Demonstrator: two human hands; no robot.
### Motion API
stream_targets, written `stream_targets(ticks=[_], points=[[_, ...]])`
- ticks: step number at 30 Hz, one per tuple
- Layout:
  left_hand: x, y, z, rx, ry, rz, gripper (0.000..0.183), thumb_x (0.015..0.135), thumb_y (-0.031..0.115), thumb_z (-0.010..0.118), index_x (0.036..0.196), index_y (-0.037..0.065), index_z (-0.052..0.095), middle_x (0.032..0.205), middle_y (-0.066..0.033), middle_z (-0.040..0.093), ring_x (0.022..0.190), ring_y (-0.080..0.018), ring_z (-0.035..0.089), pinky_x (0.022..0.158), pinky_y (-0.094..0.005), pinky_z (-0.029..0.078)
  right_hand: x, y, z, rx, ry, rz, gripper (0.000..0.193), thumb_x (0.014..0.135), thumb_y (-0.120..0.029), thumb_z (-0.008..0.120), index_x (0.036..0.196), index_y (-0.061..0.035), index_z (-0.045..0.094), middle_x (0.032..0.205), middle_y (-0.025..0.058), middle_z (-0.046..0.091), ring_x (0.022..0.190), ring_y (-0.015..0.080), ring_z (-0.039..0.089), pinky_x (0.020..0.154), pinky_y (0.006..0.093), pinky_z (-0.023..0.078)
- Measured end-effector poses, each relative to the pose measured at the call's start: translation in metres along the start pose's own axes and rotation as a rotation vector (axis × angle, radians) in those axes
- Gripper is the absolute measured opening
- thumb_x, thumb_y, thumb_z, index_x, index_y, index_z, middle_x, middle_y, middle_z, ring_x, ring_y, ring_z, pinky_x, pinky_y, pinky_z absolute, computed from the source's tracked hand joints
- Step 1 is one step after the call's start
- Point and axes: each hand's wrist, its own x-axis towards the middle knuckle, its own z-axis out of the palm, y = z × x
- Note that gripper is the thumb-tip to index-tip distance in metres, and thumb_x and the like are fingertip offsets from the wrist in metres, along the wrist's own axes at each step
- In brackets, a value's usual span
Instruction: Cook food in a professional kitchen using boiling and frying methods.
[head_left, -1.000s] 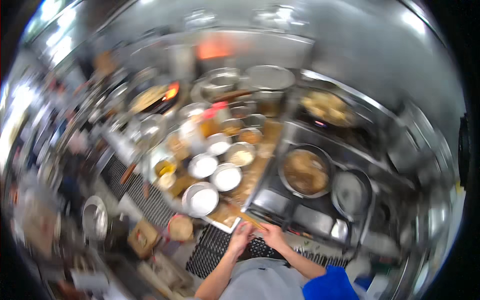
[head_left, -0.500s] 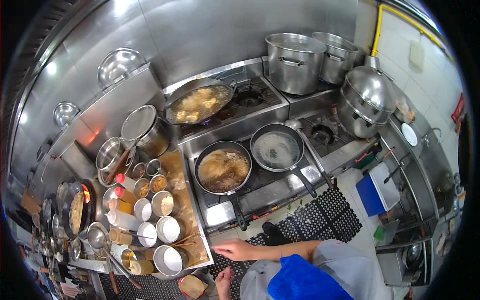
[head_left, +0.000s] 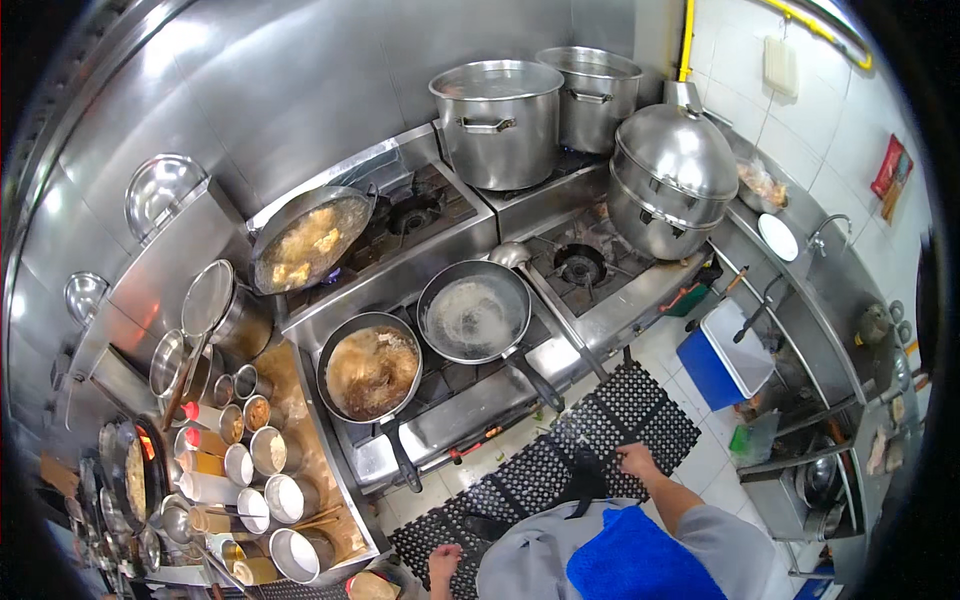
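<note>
Left hand (head_left: 445,560) hangs loosely curled near the corner of the bench (head_left: 288,375), close to a steel cup (head_left: 296,555) of white contents; the right hand (head_left: 636,460), fingers bent in, is out over the black perforated mat (head_left: 650,405). From where I stand, I can't tell whether either grips anything. Ahead on the stove (head_left: 465,418) sit a frying pan of foamy brown liquid (head_left: 370,368) and, right of it, a frying pan of cloudy liquid (head_left: 475,312), handles toward the person.
</note>
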Motion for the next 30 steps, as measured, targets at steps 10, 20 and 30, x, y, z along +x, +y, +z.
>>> stream_targets(ticks=[10,20,30], points=[[-0.008,0.045,0.116,0.046,-0.001,-0.203,0.024,0.089,0.023,0.060,0.085,0.000,0.067,0.064,-0.0038,0.062,0.053,-0.0087,0.055,0.048,-0.0249,0.043,0.036,0.120,-0.042,0.413,-0.295,0.382,0.024,0.075,-0.028,0.063,0.059,-0.0121,0.070,0.054,0.0047,0.063,0.058,0.0256,0.065,0.060,0.0341,0.052],[0.056,0.111,0.224,1.216,-0.553,0.587,0.038,0.083,0.027,0.054,0.107,-0.001,0.059,0.113,-0.0289,0.056,0.099,-0.0376,0.057,0.078,-0.0486,0.047,0.069,0.271,-0.108,1.070,0.258,0.566,0.022,0.082,-0.008,0.054,0.100,0.0015,0.064,0.078,0.0173,0.068,0.063,0.0261,0.069,0.049,0.0315,0.054],[-0.031,0.349,0.372,0.189,-0.492,0.086,0.048,0.089,0.032,0.055,0.125,0.000,0.054,0.106,-0.0145,0.064,0.086,-0.0213,0.062,0.067,-0.0301,0.050,0.185,0.419,-0.286,1.562,0.607,0.654,0.031,0.087,-0.016,0.052,0.114,-0.0013,0.057,0.089,0.0160,0.066,0.067,0.0260,0.067,0.052,0.0356,0.055]])
